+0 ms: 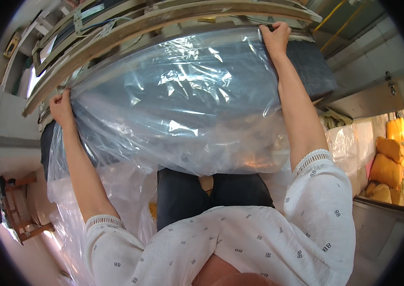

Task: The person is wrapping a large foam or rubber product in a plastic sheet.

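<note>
A large clear plastic sheet [178, 95] is stretched between my two hands over a dark work surface [304, 69]. My left hand [62, 107] pinches its far left corner beside a long wooden bar. At the far right, my right hand [276, 38] grips the other corner close to the same wooden bar [163, 23]. Both arms reach out wide and forward. The sheet's near part hangs in wrinkled folds toward my lap, and more of it drapes down on the left. Its far edge runs along the bar; whether it lies under the bar I cannot tell.
Beyond the bar is a machine frame [80, 21] with metal brackets and a blue cable. A wooden stool [20, 209] stands at the lower left. On the right, yellow bundles [387, 167] are stacked beyond an opening, near a metal panel [371, 97] with a latch.
</note>
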`<state>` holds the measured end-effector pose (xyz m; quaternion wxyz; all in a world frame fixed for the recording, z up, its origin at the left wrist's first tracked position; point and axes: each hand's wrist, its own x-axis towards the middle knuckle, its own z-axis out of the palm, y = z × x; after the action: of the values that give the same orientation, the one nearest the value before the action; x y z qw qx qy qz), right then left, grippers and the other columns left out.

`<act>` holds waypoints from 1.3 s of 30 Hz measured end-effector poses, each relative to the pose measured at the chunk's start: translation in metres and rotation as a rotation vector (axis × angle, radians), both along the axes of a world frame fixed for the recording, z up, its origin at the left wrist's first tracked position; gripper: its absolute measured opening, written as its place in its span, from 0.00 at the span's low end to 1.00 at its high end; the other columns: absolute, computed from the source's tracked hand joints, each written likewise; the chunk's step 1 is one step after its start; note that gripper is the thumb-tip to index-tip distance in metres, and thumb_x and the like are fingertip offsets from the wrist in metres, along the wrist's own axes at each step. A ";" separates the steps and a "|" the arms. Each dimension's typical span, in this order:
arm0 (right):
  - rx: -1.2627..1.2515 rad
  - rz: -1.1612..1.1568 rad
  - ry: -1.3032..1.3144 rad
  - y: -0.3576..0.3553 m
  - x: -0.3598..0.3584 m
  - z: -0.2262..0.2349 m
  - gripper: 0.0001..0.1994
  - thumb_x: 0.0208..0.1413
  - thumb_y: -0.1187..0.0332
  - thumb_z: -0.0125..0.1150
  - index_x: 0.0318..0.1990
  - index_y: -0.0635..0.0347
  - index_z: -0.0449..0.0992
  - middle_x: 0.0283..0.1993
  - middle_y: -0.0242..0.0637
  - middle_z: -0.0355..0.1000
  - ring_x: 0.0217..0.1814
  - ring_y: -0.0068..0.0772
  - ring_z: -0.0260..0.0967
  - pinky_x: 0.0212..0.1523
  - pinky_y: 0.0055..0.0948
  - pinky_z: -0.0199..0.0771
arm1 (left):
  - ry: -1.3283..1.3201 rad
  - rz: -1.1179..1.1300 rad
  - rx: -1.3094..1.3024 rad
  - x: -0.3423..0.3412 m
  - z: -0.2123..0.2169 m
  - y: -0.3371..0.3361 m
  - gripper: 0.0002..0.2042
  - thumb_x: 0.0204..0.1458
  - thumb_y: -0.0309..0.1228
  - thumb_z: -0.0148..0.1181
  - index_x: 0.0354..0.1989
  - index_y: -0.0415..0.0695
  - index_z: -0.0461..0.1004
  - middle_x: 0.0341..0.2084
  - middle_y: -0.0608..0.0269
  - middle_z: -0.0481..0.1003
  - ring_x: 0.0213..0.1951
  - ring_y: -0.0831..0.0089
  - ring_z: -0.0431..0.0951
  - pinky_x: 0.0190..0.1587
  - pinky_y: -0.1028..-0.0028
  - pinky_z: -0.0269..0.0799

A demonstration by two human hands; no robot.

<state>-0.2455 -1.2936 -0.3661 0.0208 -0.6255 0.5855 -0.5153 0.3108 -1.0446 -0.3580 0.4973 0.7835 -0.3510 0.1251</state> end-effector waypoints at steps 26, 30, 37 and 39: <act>0.440 0.610 -0.091 0.083 -0.027 0.030 0.12 0.50 0.60 0.58 0.31 0.62 0.73 0.31 0.25 0.68 0.36 0.13 0.60 0.38 0.17 0.60 | 0.181 -0.297 0.059 0.007 0.025 0.105 0.14 0.51 0.36 0.58 0.38 0.36 0.74 0.27 0.65 0.73 0.32 0.77 0.70 0.40 0.78 0.64; 0.456 0.800 -0.395 0.102 -0.040 0.035 0.10 0.53 0.61 0.56 0.31 0.59 0.71 0.32 0.25 0.69 0.37 0.13 0.60 0.40 0.16 0.59 | -0.533 -0.126 0.347 -0.066 0.051 0.117 0.15 0.51 0.32 0.55 0.45 0.38 0.70 0.40 0.55 0.72 0.44 0.68 0.70 0.47 0.72 0.64; 0.429 0.817 -0.566 0.131 -0.048 0.045 0.07 0.55 0.65 0.54 0.32 0.56 0.67 0.32 0.27 0.69 0.38 0.15 0.64 0.42 0.15 0.61 | -0.361 -1.373 0.493 -0.387 0.093 0.145 0.31 0.33 0.40 0.69 0.49 0.42 0.68 0.45 0.53 0.69 0.50 0.58 0.66 0.56 0.61 0.55; 0.404 0.833 -0.595 0.137 -0.043 0.048 0.06 0.54 0.65 0.54 0.32 0.56 0.66 0.31 0.27 0.68 0.37 0.15 0.65 0.42 0.15 0.62 | -0.547 -1.390 0.431 -0.409 0.045 0.157 0.22 0.37 0.38 0.65 0.42 0.41 0.71 0.40 0.55 0.71 0.47 0.60 0.68 0.51 0.62 0.59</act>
<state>-0.2881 -1.1566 -0.3181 0.5071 -0.6152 0.3446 -0.4956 -0.0986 -0.8873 -0.3129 0.1938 0.4043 -0.8885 -0.0977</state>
